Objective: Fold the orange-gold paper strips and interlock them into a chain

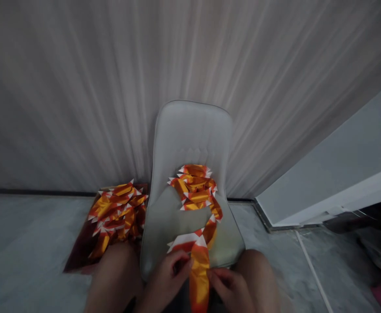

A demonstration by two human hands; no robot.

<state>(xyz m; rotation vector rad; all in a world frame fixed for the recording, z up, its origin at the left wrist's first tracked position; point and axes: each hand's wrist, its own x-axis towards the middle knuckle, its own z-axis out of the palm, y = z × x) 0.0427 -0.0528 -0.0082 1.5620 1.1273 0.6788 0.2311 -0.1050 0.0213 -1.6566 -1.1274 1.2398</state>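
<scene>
A shiny gold-and-orange strip [199, 271] with a white and red pointed end hangs between my hands at the chair's front edge. On its left edge, my left hand [172, 276] closes thumb and fingertips. My right hand [231, 287] pinches its right edge. From the strip's upper end, further linked gold pieces [211, 230] trail up the seat. A white-and-red piece [184, 240] lies just beyond my left hand. More folded gold pieces with white points form a pile [195, 187] at the back of the seat. The strip's lower end runs out of view.
The pale padded chair [192, 126] stands against a grey curtain-like wall [95, 87]. Left of it, a dark red bag or box [79, 248] on the floor bears another heap of gold pieces [120, 213]. My knees flank the seat. A white panel [334, 174] stands at right.
</scene>
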